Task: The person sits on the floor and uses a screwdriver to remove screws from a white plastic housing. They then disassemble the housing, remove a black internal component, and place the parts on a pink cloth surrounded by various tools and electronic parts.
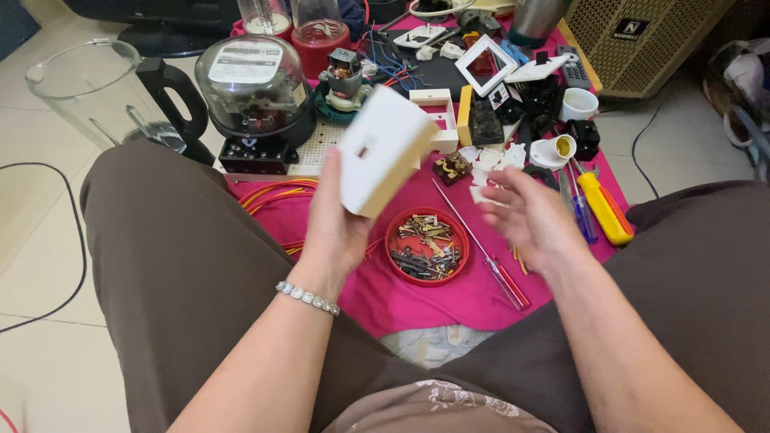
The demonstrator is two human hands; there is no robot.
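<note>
Left hand (333, 228) grips a white square switch box (383, 150), tilted, raised above the pink cloth (449, 297); right hand (533, 216) hovers open and empty near it. Looks like an inspection step: next, the free hand likely needs the red-handled screwdriver (481, 247) beside the red dish of screws (427, 246)

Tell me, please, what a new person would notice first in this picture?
First, the white square plastic box, held up at centre in the left hand. Below it, a round red lid full of metal screws lies on the bright pink cloth. At upper left stands a glass-domed black electric meter, while the right hand hovers empty.
</note>
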